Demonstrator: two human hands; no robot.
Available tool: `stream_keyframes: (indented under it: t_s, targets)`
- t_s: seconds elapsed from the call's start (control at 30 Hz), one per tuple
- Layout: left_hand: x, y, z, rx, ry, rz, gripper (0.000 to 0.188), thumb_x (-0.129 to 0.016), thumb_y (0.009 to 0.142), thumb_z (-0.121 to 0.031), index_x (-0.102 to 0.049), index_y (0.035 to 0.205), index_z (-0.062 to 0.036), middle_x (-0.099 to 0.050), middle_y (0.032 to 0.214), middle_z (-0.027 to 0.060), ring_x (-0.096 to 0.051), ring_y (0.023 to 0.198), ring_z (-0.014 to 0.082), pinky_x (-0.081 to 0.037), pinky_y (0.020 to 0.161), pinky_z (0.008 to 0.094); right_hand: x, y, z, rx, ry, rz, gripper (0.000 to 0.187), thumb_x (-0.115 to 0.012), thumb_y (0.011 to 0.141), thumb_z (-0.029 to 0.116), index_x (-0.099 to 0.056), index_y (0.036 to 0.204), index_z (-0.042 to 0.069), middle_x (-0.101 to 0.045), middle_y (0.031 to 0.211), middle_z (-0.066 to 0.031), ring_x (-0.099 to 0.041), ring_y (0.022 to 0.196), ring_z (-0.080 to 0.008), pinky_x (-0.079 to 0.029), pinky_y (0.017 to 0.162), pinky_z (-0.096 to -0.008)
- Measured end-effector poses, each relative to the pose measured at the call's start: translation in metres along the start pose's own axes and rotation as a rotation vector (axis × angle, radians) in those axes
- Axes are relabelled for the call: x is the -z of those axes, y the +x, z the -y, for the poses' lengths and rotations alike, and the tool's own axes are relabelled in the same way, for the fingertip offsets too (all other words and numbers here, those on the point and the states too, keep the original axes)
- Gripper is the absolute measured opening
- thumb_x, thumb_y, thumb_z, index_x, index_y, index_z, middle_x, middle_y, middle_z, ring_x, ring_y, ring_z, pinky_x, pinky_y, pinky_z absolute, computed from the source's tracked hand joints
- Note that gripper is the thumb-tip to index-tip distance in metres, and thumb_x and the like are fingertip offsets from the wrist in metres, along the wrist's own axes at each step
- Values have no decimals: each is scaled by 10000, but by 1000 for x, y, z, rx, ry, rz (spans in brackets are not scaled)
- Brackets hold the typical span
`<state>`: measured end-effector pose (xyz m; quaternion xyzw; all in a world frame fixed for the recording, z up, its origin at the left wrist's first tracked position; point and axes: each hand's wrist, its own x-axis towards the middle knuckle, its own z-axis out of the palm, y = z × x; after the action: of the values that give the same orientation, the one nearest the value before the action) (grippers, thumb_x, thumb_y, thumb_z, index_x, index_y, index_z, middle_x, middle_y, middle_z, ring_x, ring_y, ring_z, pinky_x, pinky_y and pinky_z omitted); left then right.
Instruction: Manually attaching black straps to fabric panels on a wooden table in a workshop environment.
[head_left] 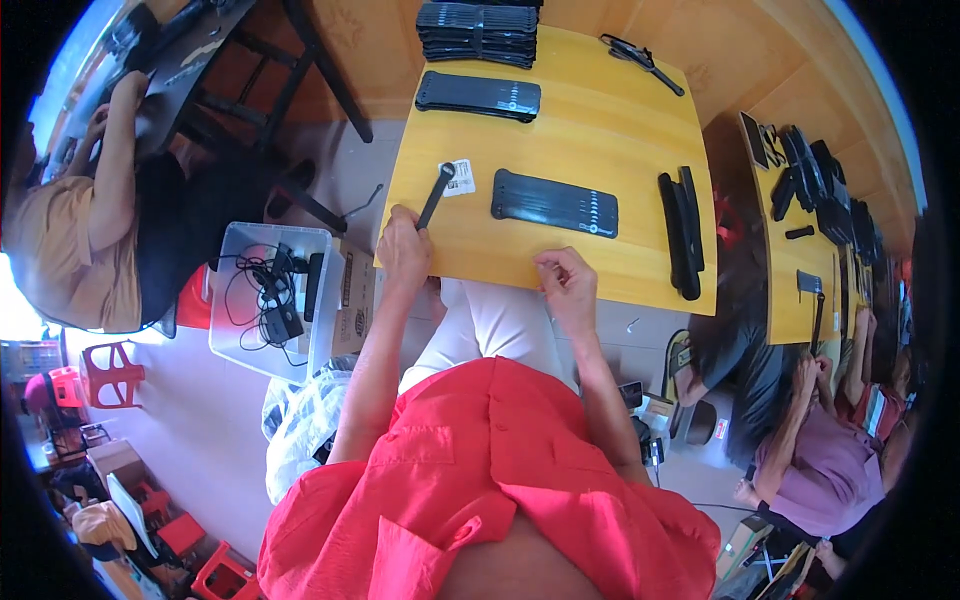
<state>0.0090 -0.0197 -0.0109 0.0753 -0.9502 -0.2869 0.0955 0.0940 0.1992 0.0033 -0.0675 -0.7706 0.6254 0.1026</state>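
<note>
My left hand (405,245) is closed around the lower end of a narrow black strap (436,198) at the table's near left. The strap's rounded loop end points up and away, over a small white printed label (460,178). My right hand (568,284) is at the near edge, fingers curled toward the thumb; whatever they may hold is hidden. Beyond it lies a flat row of black straps (554,203), side by side with small white marks. Another such bundle (480,95) lies farther back, before a taller banded stack of black straps (477,35).
Long black straps (682,233) lie along the yellow table's (600,130) right side, and a looped black strap (643,65) at its far right. A clear plastic bin (225,330) with cables stands left on the floor. Co-workers sit at left and right, near another yellow table (790,265).
</note>
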Motion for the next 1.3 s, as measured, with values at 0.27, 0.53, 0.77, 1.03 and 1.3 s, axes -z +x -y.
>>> stream_keyframes:
  t_s: [0.27, 0.53, 0.77, 1.03, 1.3]
  targets:
    - [42, -31, -41, 79, -1353, 716, 156, -600, 728, 76, -542, 819, -38, -582, 819, 61, -587, 787, 166, -474, 719, 268, -20, -4, 28, -332, 572, 242, 271, -481, 918, 208, -567, 1062, -4, -581, 826, -54, -570, 603, -123, -471, 522, -219]
    - [38, -31, -60, -378, -1508, 1120, 146, -664, 722, 67, -574, 797, -20, -584, 882, 94, -584, 855, 188, -474, 769, 287, 26, -3, 42, -539, 799, 799, 216, -527, 886, 184, -557, 932, -25, -560, 670, -61, -467, 472, -87, -360, 433, -214]
    - [35, -31, -68, 211, -1402, 1010, 247, -501, 833, 3, -562, 1073, 9, -579, 1127, 126, -604, 964, 291, -525, 791, 326, 79, 1, 48, -508, 301, 501, 132, -615, 810, 111, -633, 809, -20, -522, 561, 3, -437, 453, -38, -332, 419, -180]
    - [32, -15, -60, 366, -1749, 1079, 271, -424, 922, -119, -510, 1141, 14, -586, 1091, 164, -629, 924, 297, -560, 724, 319, 105, 14, 46, -449, 37, 421, 170, -635, 823, 170, -658, 843, 2, -540, 578, 13, -436, 470, -26, -341, 424, -175]
    - [23, -19, -76, 183, -1322, 908, 156, -523, 871, -17, -602, 993, 38, -616, 1034, 146, -639, 875, 185, -539, 784, 281, 108, 9, 38, -319, 163, 214, 158, -607, 826, 78, -670, 952, 5, -537, 634, 15, -461, 505, -46, -378, 453, -184]
